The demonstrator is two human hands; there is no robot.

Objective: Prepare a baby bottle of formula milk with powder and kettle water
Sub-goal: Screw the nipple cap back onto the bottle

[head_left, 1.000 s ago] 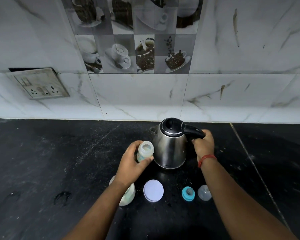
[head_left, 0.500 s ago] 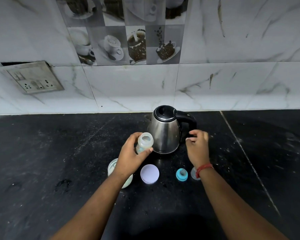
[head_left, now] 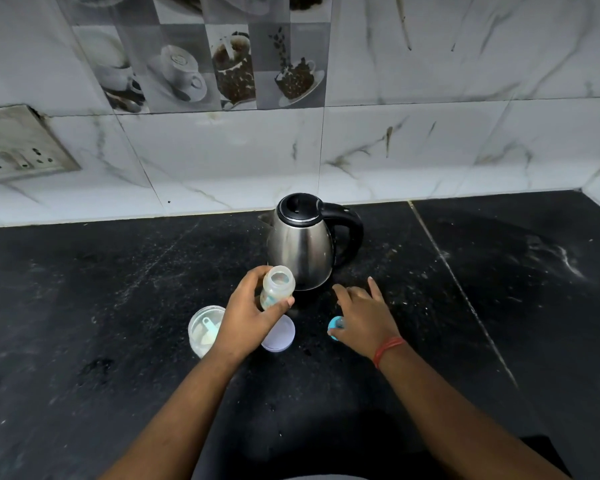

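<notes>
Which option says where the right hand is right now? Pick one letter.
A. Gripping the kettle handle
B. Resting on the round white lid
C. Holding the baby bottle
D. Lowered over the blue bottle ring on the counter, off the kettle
D: the right hand is spread low over the blue bottle ring, clear of the kettle, while the left hand holds the baby bottle.

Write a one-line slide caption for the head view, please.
Left hand holds open baby bottle before kettle; right hand reaches over teal bottle ring.
</notes>
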